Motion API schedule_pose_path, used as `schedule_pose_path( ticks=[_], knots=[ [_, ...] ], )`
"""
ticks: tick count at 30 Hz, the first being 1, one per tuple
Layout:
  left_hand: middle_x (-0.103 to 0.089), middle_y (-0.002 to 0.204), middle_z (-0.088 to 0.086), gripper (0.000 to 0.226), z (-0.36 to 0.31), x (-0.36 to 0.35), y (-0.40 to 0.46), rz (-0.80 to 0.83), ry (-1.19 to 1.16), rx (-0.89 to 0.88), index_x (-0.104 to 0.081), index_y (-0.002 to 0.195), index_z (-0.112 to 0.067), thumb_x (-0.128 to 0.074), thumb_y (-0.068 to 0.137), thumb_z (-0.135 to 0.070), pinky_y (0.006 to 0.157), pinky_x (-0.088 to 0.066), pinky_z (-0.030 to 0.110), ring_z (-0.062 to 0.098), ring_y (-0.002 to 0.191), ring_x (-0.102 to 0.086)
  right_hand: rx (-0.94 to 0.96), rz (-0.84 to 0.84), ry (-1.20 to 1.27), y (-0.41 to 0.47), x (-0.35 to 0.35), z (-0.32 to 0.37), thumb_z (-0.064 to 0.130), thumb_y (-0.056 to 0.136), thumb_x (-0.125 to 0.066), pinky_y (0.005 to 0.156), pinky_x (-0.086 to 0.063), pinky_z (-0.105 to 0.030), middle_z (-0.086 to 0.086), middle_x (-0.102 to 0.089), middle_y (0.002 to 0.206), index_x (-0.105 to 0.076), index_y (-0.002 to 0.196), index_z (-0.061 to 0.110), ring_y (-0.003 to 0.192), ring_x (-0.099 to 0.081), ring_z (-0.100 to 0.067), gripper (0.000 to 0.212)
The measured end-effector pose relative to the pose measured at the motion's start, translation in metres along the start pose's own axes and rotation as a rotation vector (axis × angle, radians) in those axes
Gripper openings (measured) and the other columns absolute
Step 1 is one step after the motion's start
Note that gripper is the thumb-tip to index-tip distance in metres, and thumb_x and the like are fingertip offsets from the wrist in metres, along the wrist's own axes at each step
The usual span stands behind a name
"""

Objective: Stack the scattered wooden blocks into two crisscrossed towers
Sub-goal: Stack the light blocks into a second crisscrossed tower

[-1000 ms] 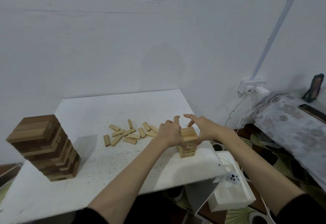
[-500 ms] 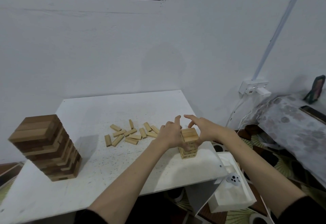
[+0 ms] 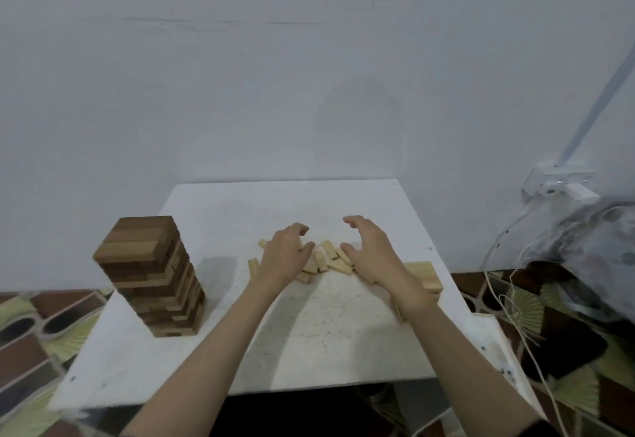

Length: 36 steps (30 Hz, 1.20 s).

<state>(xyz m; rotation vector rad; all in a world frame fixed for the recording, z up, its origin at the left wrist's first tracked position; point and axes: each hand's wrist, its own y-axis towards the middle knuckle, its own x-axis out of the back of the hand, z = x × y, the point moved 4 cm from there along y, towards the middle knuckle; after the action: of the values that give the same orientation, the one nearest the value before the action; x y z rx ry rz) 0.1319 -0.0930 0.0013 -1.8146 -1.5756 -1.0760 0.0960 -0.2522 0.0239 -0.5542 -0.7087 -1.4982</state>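
Fingers loosely curled and spread, thumbs apart from the rest, a person's left hand (image 3: 283,255) and right hand (image 3: 371,251) are held low over a scatter of loose pale wooden blocks (image 3: 329,260) near the middle of a white table (image 3: 319,326). Neither hand grips anything. The left hand covers part of the pile, and whether its fingertips touch the blocks beneath cannot be told; one block (image 3: 253,266) lies alone just to its left. The right hand is above the pile's right edge, its palm turned inward toward the other hand.

Behind the right wrist, a low stack of pale blocks (image 3: 425,275) stands close to the table's right edge, its lower part hidden by the forearm. On the table's left side, well apart from the hands, rises a tall crisscrossed tower (image 3: 151,275) of mixed dark and light wood, its layers slightly uneven.

Both bare forearms reach in from the bottom of the frame. A plain white wall (image 3: 240,93) backs the table; a wall socket (image 3: 556,187) with trailing white cables (image 3: 515,302) sits at right, above a patterned floor (image 3: 37,330).
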Motion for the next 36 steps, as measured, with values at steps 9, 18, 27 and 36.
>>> schedule_pose_path(
  ticks=[9, 18, 27, 36],
  knots=[
    [0.005, 0.159, -0.001, 0.065, 0.058, -0.045, 0.003, 0.113, 0.169, 0.206, -0.015, 0.149, -0.03, -0.034, 0.094, -0.058, 0.113, -0.004, 0.055, 0.032, 0.144, 0.009, -0.429, -0.051, -0.325, 0.0, -0.086, -0.06, 0.06, 0.096, -0.025, 0.114, 0.004, -0.056, -0.017, 0.017, 0.157, -0.001, 0.152, 0.022, 0.142, 0.019, -0.042, 0.072],
    [0.018, 0.157, -0.003, 0.069, 0.065, -0.071, 0.03, 0.287, 0.276, 0.126, 0.008, 0.147, -0.041, -0.014, 0.088, -0.071, 0.109, 0.011, 0.062, 0.036, 0.142, 0.019, -0.433, -0.042, -0.327, 0.013, -0.102, -0.078, 0.065, 0.094, -0.021, 0.113, 0.003, -0.057, -0.021, 0.014, 0.157, -0.004, 0.153, 0.025, 0.142, 0.015, -0.045, 0.073],
    [0.017, 0.156, -0.01, 0.058, 0.068, -0.073, 0.019, 0.297, 0.374, 0.018, 0.001, 0.15, -0.03, -0.011, 0.098, -0.052, 0.113, 0.004, 0.058, 0.018, 0.146, 0.01, -0.183, 0.12, -0.419, 0.02, -0.122, -0.067, 0.071, 0.07, 0.015, 0.116, 0.001, -0.051, -0.011, 0.0, 0.16, -0.017, 0.151, 0.031, 0.144, 0.007, -0.041, 0.096],
    [0.009, 0.157, -0.012, 0.078, 0.081, -0.069, -0.041, 0.165, 0.343, 0.005, -0.006, 0.151, -0.03, 0.016, 0.084, -0.065, 0.113, 0.004, 0.053, 0.014, 0.146, 0.004, -0.084, 0.19, -0.391, -0.016, -0.132, -0.055, 0.081, 0.061, 0.028, 0.116, 0.003, -0.047, -0.004, 0.006, 0.16, -0.01, 0.151, 0.035, 0.145, 0.013, -0.034, 0.109]
  ],
)
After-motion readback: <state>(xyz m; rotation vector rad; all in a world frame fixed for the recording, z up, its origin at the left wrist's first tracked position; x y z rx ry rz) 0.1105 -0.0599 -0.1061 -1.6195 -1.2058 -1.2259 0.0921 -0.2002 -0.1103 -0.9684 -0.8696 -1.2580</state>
